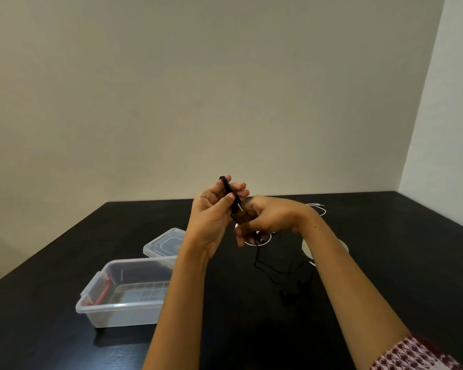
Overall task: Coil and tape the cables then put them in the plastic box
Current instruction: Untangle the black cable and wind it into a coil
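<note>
Right now both hands are raised over the black table (pixel 385 249). Left hand (pixel 214 212) has the black cable (pixel 229 192) looped around its fingers, thumb pinning the coil, metal jack plug poking out beside it. Right hand (pixel 265 218) is curled at the lower part of the coil, its grasp too blurred to tell, while the loose tail trails onto the table. Clear plastic box (pixel 123 308) sits to the left (something red inside), its lid (pixel 165 243) just behind it. White cable (pixel 320 208) lies further back.
</note>
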